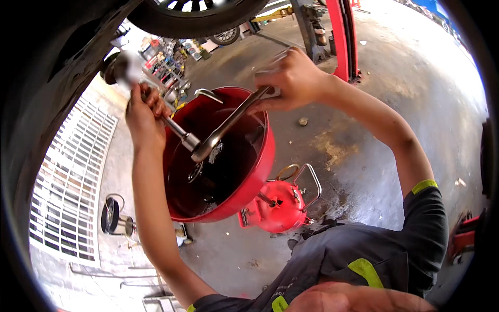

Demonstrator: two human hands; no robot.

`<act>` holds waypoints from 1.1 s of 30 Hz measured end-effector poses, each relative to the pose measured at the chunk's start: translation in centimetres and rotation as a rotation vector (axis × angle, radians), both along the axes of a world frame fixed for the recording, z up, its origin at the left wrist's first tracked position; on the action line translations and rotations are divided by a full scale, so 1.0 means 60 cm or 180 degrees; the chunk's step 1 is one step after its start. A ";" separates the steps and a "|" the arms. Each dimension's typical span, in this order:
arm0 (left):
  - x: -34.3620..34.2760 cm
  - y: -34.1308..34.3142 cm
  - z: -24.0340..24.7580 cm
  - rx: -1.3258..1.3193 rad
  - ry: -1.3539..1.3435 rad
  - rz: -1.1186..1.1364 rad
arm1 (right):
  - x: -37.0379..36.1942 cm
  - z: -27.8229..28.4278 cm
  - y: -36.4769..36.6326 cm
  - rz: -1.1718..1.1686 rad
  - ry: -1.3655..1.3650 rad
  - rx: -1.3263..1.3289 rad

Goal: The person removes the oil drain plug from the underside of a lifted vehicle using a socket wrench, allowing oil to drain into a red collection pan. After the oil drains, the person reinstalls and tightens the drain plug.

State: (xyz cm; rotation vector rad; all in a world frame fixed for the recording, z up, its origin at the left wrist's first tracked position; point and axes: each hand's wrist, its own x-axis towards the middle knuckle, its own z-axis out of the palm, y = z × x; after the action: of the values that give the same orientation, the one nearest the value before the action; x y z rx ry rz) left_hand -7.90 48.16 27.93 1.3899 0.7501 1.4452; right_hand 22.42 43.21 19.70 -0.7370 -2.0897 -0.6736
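My right hand (292, 78) is closed round the handle of a steel ratchet wrench (228, 120), whose head points down and left. The ratchet head meets the end of a steel extension bar (179, 130), which runs up and left into my left hand (145, 112). My left fingers are wrapped round that bar. Just above them is a round whitish piece (129, 70), too blurred to name, close under the car. Both hands are raised over a wide red drain pan (265, 156) with dark liquid and some metal pieces in it. A metal hook (209, 95) hangs on its far rim.
Low overhead at left is the car's dark underbody (52, 62), with a wheel (202, 18) at the top. Below the pan stands a red tank (278, 208) with a metal handle. A red lift post (344, 41) rises beyond my right hand. A white grille (73, 182) is at left.
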 end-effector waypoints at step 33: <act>0.290 -0.480 -0.852 -0.1234 0.0539 0.1214 | 0.317 -0.569 -0.471 0.0343 0.2512 -0.5977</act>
State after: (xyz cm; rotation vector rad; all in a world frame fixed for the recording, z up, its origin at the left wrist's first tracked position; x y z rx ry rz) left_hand 9.53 19.36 -23.16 1.1131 1.3845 1.3767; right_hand 41.47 14.96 -14.43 -1.3986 -1.4111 1.6824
